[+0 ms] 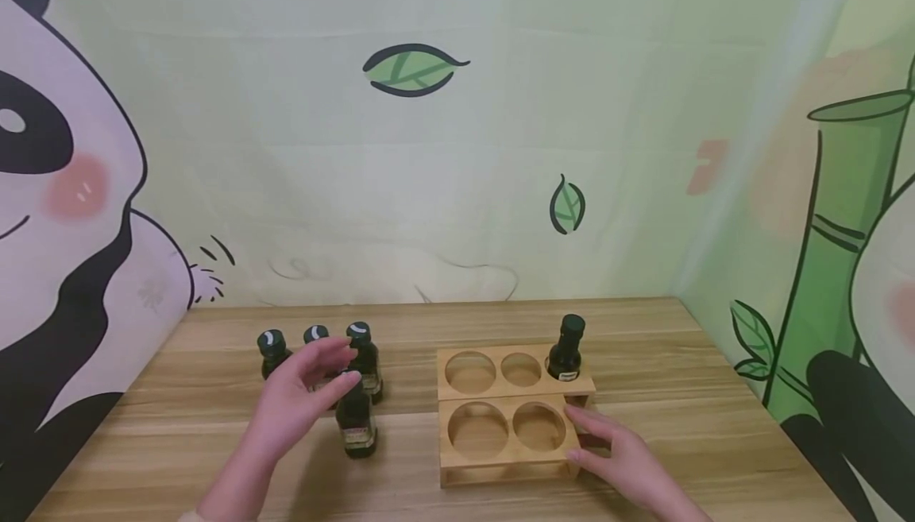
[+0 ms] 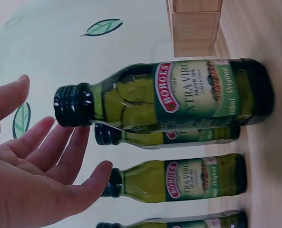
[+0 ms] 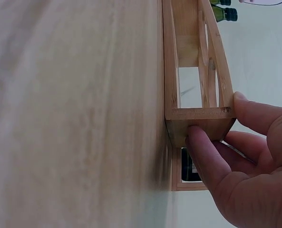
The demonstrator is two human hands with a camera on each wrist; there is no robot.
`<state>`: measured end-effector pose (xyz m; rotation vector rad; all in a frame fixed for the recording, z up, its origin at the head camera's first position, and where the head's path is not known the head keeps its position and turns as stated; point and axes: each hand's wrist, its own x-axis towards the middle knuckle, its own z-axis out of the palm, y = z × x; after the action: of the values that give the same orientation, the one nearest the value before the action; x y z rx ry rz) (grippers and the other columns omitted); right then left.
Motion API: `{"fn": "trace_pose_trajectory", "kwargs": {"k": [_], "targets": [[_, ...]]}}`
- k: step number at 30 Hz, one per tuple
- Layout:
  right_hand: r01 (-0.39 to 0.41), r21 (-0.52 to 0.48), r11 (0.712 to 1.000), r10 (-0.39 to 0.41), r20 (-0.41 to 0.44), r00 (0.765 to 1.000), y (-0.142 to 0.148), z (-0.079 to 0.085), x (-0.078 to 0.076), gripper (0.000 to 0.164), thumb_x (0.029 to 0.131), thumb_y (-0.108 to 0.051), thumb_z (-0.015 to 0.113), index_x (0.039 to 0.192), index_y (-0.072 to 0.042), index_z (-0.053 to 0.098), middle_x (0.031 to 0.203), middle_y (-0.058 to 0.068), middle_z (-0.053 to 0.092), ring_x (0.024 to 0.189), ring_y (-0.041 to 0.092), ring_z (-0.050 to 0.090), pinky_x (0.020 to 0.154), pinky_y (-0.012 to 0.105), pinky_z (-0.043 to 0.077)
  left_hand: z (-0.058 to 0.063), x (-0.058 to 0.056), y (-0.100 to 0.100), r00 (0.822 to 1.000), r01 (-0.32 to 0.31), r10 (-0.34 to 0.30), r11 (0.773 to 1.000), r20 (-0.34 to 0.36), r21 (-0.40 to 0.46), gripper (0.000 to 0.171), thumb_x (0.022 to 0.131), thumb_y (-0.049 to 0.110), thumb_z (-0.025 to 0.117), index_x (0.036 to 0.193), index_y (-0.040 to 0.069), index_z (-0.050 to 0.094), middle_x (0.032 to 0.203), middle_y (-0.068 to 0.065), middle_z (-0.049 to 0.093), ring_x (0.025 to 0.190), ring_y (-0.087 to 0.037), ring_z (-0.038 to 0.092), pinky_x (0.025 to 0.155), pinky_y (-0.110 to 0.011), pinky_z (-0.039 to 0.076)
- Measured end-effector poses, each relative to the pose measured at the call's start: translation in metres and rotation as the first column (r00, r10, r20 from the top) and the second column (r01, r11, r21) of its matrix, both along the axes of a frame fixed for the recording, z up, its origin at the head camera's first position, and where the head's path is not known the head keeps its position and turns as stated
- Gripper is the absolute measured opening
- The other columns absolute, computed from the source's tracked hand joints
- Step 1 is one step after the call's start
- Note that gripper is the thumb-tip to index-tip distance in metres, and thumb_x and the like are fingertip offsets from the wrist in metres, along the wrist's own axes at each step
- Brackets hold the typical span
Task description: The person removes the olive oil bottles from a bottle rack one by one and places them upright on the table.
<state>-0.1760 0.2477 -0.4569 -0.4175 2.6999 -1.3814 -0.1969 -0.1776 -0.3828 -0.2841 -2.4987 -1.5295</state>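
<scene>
My left hand (image 1: 296,395) is beside the front olive oil bottle (image 1: 356,427), its fingers spread loosely near the dark cap. In the left wrist view that upright bottle (image 2: 188,92) shows a green label and a black screw cap. More olive oil bottles (image 2: 202,175) stand behind it, partly covered by my hand in the head view. At the right end of the wooden bottle rack (image 1: 457,465), my right hand (image 1: 625,458) grips the lower tier's side, thumb at the front corner. One dark bottle (image 1: 566,351) sits in the rack's back right hole.
The rack has two tiers with round holes of different sizes. It stands on a wood-grain table (image 1: 665,363). Behind the table hangs a pale green backdrop (image 1: 300,148) printed with leaves, pandas and bamboo.
</scene>
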Motion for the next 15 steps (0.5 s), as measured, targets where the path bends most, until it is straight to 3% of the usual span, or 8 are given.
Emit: {"fn": "trace_pose_trajectory", "kwargs": {"k": [4,15], "targets": [[0.005,0.009,1.000,-0.005,-0.008,1.000,0.000,0.000,0.000,0.062,0.089,-0.025,0.075,0.141,0.001,0.052,0.145,0.027,0.045,0.115,0.033,0.060,0.099,0.050,0.045,0.007,-0.001,0.005,0.999,0.021,-0.021,0.999,-0.025,-0.031,0.049,0.089,0.026,0.076,0.132,0.009,0.059,0.121,-0.006,0.068,0.114,-0.026,0.062,0.098,-0.051,0.046],[0.018,-0.005,1.000,-0.018,0.002,1.000,-0.002,0.003,0.001,0.062,0.089,-0.024,0.075,0.140,0.002,0.052,0.145,0.028,0.045,0.116,0.035,0.059,0.100,0.051,0.044,0.024,-0.004,0.021,0.996,0.057,-0.061,0.996,-0.061,-0.063,0.052,0.089,0.028,0.076,0.135,0.010,0.058,0.124,-0.008,0.067,0.119,-0.029,0.059,0.100,-0.054,0.044]]}}
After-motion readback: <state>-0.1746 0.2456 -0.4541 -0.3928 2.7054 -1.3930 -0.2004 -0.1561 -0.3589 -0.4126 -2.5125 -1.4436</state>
